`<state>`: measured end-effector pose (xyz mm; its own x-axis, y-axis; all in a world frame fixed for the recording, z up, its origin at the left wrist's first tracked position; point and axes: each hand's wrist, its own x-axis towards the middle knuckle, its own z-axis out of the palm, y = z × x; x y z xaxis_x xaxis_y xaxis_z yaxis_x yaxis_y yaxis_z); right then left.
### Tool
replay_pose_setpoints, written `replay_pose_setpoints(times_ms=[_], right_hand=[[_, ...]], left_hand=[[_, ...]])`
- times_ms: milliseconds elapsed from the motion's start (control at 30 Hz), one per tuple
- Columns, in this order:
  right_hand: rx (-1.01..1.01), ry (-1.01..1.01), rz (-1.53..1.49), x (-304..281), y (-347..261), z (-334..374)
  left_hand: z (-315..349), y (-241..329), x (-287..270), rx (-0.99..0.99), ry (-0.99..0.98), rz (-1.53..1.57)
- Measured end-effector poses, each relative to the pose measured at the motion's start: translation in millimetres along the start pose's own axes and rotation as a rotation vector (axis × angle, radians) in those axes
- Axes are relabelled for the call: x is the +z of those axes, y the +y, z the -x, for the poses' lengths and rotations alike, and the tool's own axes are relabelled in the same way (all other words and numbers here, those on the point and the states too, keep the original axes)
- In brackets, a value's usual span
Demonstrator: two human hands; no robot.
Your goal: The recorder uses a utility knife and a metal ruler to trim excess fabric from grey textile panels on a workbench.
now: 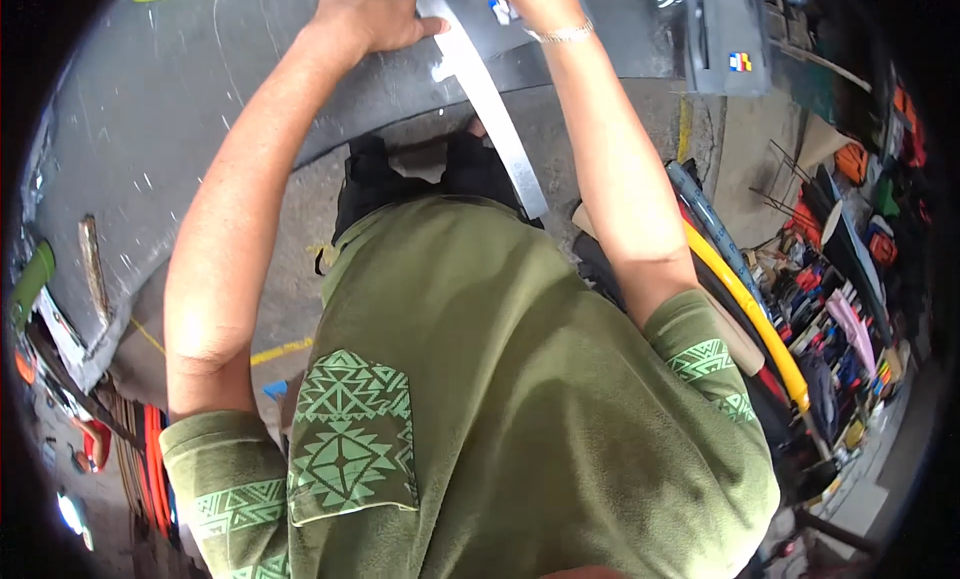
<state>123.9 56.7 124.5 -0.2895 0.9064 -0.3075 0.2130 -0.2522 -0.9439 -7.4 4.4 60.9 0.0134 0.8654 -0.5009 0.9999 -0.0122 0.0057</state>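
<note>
A long metal ruler (487, 104) runs from the top edge of the view down past the dark grey tabletop's front edge, its near end hanging over the floor. My left hand (370, 14) bears on the ruler, its thumb stretched across the strip; the other fingertips are cut off by the upper edge. To the right of the ruler, my right hand (540, 1) is curled closed, partly out of view, and what it holds cannot be made out. A small blue and white thing (502, 11) lies beside that hand.
The dark tabletop (250, 79) has pale scratches and lines. A grey fabric pouch (722, 39) overhangs its right edge. A stick (95, 269) and green roll (35, 279) are at the left. A yellow tube (745, 294), rolls and piled coloured materials crowd the right.
</note>
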Motion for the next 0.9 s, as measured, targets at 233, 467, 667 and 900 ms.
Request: replay_pose_setpoints(times_ms=[233,467,667,900], right_hand=[[-0.391,0.273,0.475,-114,33,81],[-0.021,0.27,-0.771,-138,104,181],[0.135,-0.013,-0.985,-80,129,196],[0.157,0.24,0.401,-67,129,181]], left_hand=[[-7,-13,40,0.124,0.34,0.107],[7,-25,59,0.298,0.559,0.375],[10,-24,67,0.296,0.639,0.387],[13,-25,68,0.296,0.656,0.389]])
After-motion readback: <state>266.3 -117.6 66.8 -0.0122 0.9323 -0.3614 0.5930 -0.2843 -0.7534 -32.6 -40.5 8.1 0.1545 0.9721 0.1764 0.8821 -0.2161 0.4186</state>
